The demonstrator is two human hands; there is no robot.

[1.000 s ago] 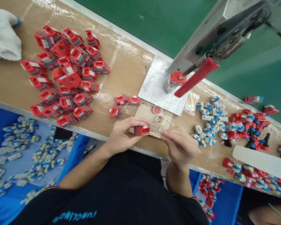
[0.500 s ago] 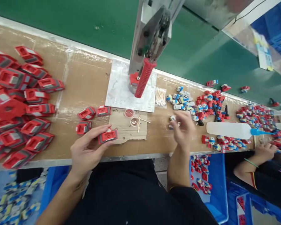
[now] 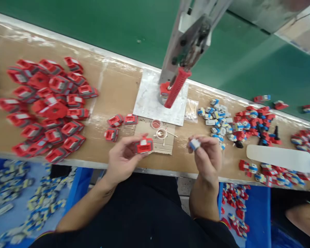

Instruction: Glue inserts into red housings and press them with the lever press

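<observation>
My left hand (image 3: 124, 157) grips a red-and-grey plastic toy part (image 3: 144, 146) with a recess in its upper face, held over the table's front part. Between the fingertips of my right hand (image 3: 208, 155) is a small white-and-blue plastic piece (image 3: 195, 144). The two pieces are apart. Beyond them, cotton swabs lean in a small cup (image 3: 161, 133) on a cardboard sheet (image 3: 165, 148), beside a second cup with reddish contents (image 3: 156, 124). Three more red parts (image 3: 115, 120) lie just left of the cardboard.
A hand press with a red handle (image 3: 177, 88) stands on a metal plate (image 3: 147, 103). Red parts (image 3: 54, 110) are heaped at left. White-blue pieces (image 3: 217, 117), red pieces (image 3: 255, 120) and a white bottle (image 3: 279, 156) lie at right. Blue bins (image 3: 258, 213) flank me; a co-worker's arm (image 3: 302, 217) shows at right.
My right hand, earlier blurred near the small white-blue pieces, now holds one up. The camera view has swung left, and my hands are closer together. My left hand still holds the red part.
</observation>
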